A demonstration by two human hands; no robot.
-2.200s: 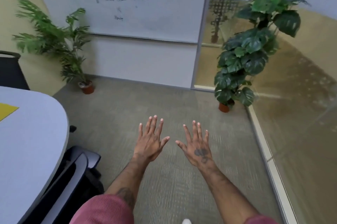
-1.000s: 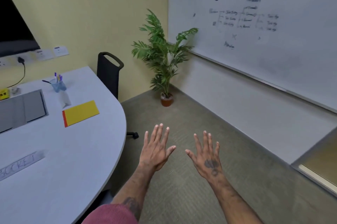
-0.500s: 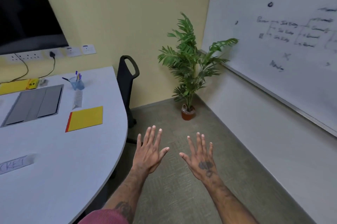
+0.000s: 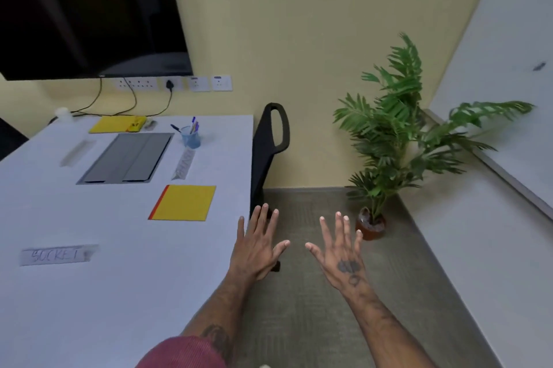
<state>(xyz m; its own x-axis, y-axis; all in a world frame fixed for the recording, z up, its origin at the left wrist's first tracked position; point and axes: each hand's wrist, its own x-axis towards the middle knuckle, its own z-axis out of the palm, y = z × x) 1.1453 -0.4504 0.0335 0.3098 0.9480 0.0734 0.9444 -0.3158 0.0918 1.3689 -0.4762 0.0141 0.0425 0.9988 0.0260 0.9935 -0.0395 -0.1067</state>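
Two bare hands are held out in the head view, palms down and side by side: the left hand (image 4: 257, 248) hangs over the right-hand edge of the pale grey bench (image 4: 119, 292), and the right hand (image 4: 341, 257) hangs over the grey-green carpet floor (image 4: 314, 322). On both, the fingers (image 4: 263, 218) are straight, spread and released, grasping nothing. The nearest thing to them is the flat yellow notebook with a red spine (image 4: 184, 203), which lies on the bench near the left fingertips but apart from them. Farther back stand a blue plastic pen cup (image 4: 190, 137) and a grey metal hatch panel (image 4: 125, 158) set in the bench top. A paper label reading SOCKET (image 4: 57, 255) lies well to the left. A black office chair (image 4: 269, 152) is tucked against the bench edge. By my reading the work has not begun: the notebook looks untouched, so the reach, the grasp and all that follows are left to do.
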